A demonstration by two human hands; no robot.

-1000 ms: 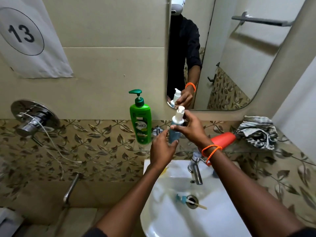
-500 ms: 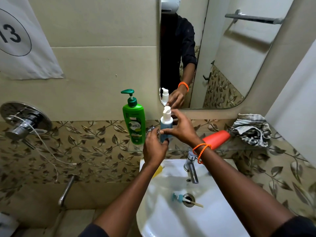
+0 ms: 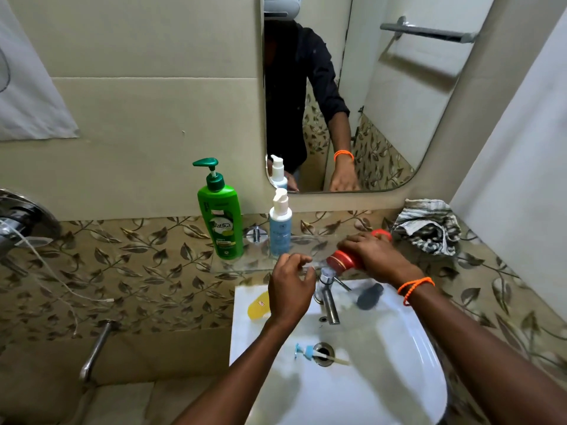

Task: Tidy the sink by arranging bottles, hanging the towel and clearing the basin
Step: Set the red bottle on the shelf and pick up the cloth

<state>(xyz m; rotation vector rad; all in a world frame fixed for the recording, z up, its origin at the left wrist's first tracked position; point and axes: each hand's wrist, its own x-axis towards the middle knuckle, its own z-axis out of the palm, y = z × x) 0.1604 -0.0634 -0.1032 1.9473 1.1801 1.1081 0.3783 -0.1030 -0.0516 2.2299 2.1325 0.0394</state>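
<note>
Your right hand (image 3: pixel 372 256) lies palm-down over the red bottle (image 3: pixel 345 260), fingers wrapped across its body; the bottle lies on its side on the glass shelf (image 3: pixel 233 266), its ribbed cap end pointing toward your left hand. Your left hand (image 3: pixel 291 286) hovers empty, fingers loosely curled and apart, just in front of the shelf edge and beside the tap (image 3: pixel 328 297). Beyond your left hand, the blue pump bottle (image 3: pixel 279 230) stands upright on the shelf, untouched; the green pump bottle (image 3: pixel 221 216) stands upright to its left. Past your right hand, the striped towel (image 3: pixel 428 227) sits crumpled against the wall. Below both hands, the white basin (image 3: pixel 383 378) holds a toothbrush (image 3: pixel 319 355) across the drain, a yellow item (image 3: pixel 259 306) at its left rim, and a dark item (image 3: pixel 369 297) under your right wrist.
</note>
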